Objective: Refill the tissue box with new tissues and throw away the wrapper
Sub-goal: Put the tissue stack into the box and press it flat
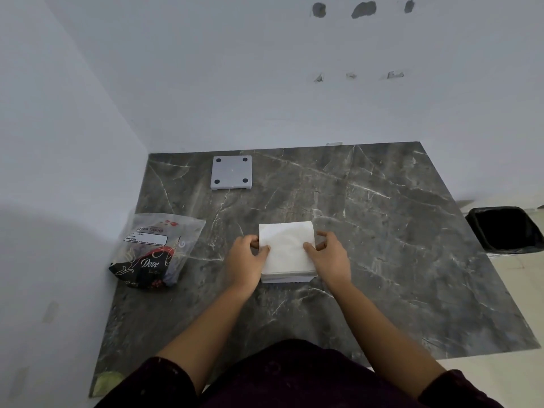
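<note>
I had the left hand (245, 256) and right hand (329, 254) pinching the tissue stack's (287, 250) side edges, near centre of the marble counter (382, 231); it looked light, soft, easily splayed.

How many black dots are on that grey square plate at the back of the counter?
4, one in each corner of the grey square plate: far left, far right, near left, near right. None looks hidden.
</note>
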